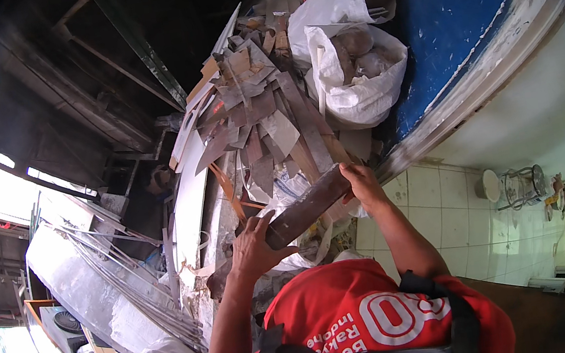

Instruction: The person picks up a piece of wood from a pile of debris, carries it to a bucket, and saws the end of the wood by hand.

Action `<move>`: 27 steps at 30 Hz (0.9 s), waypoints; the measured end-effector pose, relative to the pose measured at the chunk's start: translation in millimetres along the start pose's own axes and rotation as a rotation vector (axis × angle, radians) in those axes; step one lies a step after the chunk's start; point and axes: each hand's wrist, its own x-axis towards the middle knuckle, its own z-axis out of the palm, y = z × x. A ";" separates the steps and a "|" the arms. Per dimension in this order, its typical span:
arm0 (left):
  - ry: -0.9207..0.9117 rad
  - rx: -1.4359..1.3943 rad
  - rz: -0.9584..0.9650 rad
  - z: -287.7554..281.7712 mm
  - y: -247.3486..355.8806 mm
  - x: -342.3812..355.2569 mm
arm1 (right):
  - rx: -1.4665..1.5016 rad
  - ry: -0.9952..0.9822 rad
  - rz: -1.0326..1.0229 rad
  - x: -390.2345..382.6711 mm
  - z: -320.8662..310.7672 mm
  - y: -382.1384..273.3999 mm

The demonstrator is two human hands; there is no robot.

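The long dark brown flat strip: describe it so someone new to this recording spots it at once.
Start at the large heap of flat brown and grey strips, upper centre. Below it, above the red shirt, the long dark brown flat strip slants up from the bare left hand to the bare right hand. Unlike the heaped strips, this one is in hand.

I'd call this a cluttered scrap store or workshop: offcuts (254, 104) pile up beyond the left hand (253, 250), filled white sacks (359, 104) beyond the right hand (365, 188), long thin strips (135, 284) farther left.
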 end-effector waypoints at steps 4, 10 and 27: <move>0.022 0.025 0.073 9.1 -5.0 1.8 | 0.188 -0.008 0.020 -4.5 -6.7 -6.7; -0.094 -0.245 -0.093 14.1 -15.7 -1.5 | 0.238 -0.238 0.064 -1.6 -21.9 -14.3; -0.516 -0.608 -0.360 4.4 -25.6 -25.9 | -0.223 -0.308 -0.302 4.0 12.4 -18.1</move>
